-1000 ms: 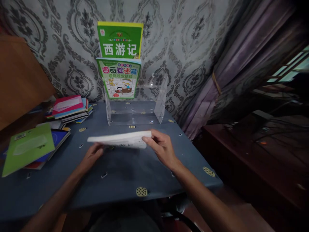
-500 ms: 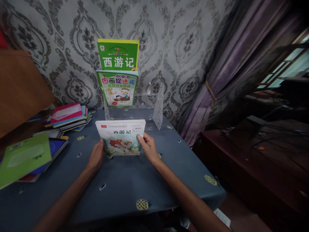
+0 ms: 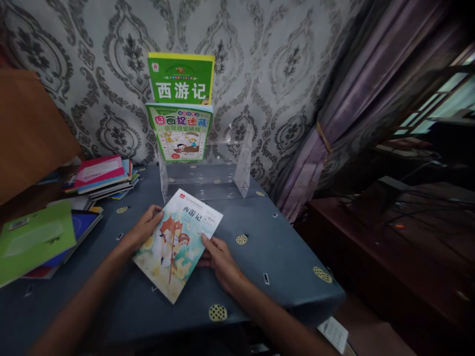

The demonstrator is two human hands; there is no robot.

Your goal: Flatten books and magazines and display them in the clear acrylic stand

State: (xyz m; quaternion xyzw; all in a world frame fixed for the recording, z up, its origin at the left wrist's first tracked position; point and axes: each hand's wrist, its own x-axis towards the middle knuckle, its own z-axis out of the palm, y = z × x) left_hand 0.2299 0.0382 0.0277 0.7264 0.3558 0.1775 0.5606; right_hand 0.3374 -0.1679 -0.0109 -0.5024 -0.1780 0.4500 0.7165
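Observation:
A thin white-topped picture book (image 3: pixel 174 247) with a painted cover is held tilted above the table, its top edge turned toward the upper right. My right hand (image 3: pixel 218 257) grips its right edge, thumb on the cover and fingers behind. On the opposite edge, my left hand (image 3: pixel 148 225) holds the book, its fingertips partly hidden behind the cover. Just beyond stands a clear acrylic book rack (image 3: pixel 243 168). Two books rest upright on its left side: a green book with a yellow edge (image 3: pixel 181 79) at the back, and a green-and-white picture book (image 3: pixel 181 136) in front.
A pile of books (image 3: pixel 102 175) lies at the back left. Nearer, a green book (image 3: pixel 40 237) overlaps a blue one (image 3: pixel 83 225). A brown box-like object (image 3: pixel 33 128) stands at far left. The blue patterned tablecloth (image 3: pixel 285 257) ends at the right, beside a dark red cabinet (image 3: pixel 371 277).
The picture book has swung from upright and level to a slanted, flatter pose, its lower end coming nearer to me. Both hands stay on it; the right has moved lower and slightly left.

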